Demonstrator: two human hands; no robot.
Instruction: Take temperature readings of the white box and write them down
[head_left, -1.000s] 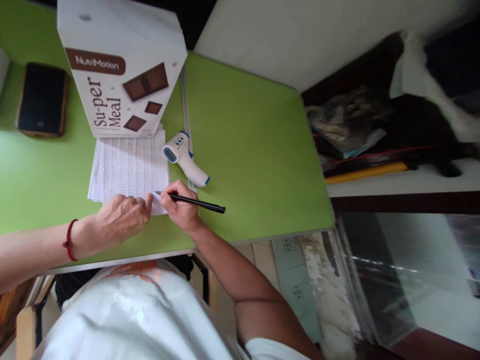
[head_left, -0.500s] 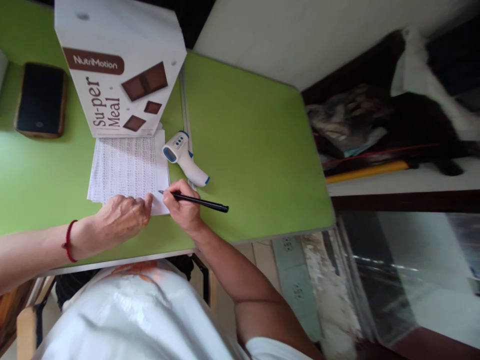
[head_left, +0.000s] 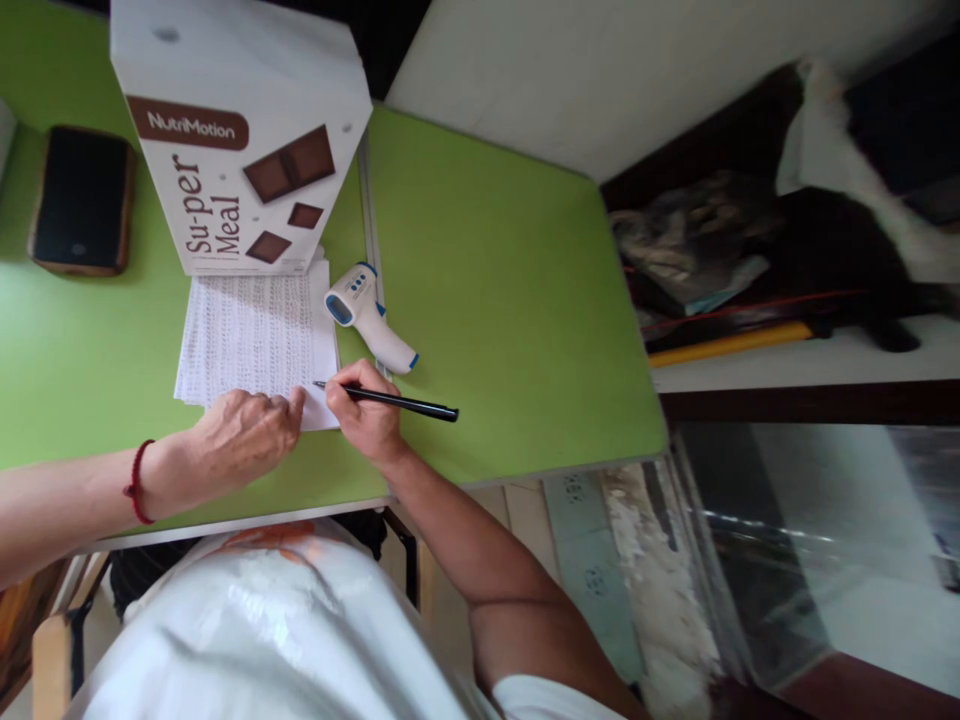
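Observation:
A black pen (head_left: 409, 403) is pinched in my right hand (head_left: 367, 418), its tip at the right part of a stack of white sheets (head_left: 259, 335) covered in dense rows of small writing. My left hand (head_left: 244, 435), with a red bracelet at the wrist, rests on the lower edge of the sheets. Its fingers are curled and pressed together, with nothing seen in them; their tips are partly hidden. Just above my right hand lies a white and blue infrared thermometer (head_left: 373, 322), touching neither hand.
A large white NutriMotion box (head_left: 202, 75) stands behind the sheets and hides their top edge. Left of it a dark phone-like device (head_left: 82, 200) with a brown rim lies on the green table (head_left: 510, 300). At right, a shelf holds crumpled bags (head_left: 712, 240) and a yellow stick (head_left: 731, 343).
The pen tip has shifted very slightly to the left over the paper. My left hand stays in place, and so do the box and the thermometer.

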